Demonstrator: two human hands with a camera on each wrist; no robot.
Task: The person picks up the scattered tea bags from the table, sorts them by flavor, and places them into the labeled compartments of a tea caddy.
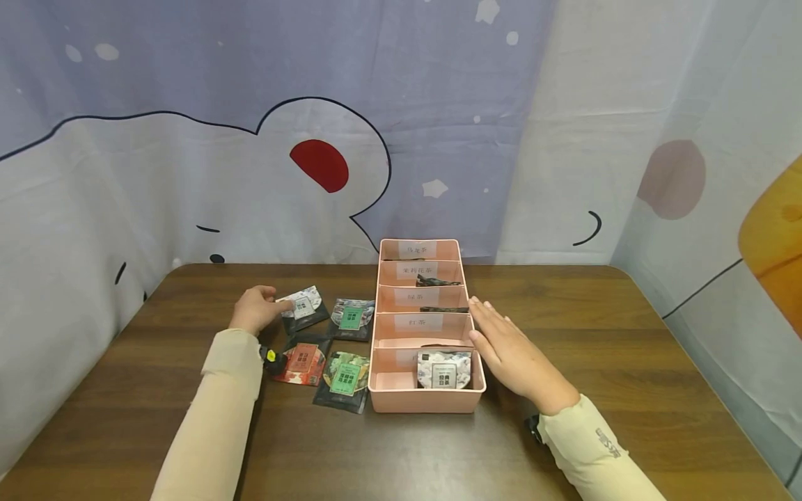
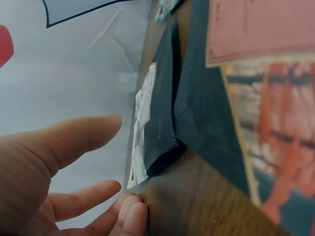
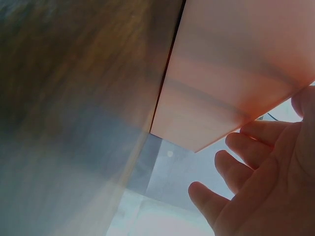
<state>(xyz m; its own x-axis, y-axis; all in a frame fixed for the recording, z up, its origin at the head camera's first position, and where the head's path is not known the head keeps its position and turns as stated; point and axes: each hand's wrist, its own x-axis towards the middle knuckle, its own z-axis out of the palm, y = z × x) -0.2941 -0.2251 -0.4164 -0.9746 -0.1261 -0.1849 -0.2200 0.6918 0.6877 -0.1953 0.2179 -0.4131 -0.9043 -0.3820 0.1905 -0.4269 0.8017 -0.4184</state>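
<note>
My left hand (image 1: 257, 310) is at the left edge of a black-and-white tea packet (image 1: 305, 307) lying on the table. In the left wrist view its thumb and fingers stand apart, with the packet (image 2: 156, 113) just beyond them. My right hand (image 1: 516, 356) lies along the right side of a pink divided box (image 1: 426, 401), fingers extended and touching its rim. In the right wrist view the fingers are slightly bent beside the box wall (image 3: 221, 73). A white-fronted packet (image 1: 444, 370) stands in the nearest compartment; dark packets (image 1: 438, 281) show farther back.
Near my left wrist lie a red-labelled packet (image 1: 303, 359), a green-labelled packet (image 1: 351, 319) and a green-and-yellow packet (image 1: 344, 380). Paper labels (image 1: 417, 322) mark the box compartments. Behind the wooden table (image 1: 601, 334) hangs a printed curtain (image 1: 451, 125).
</note>
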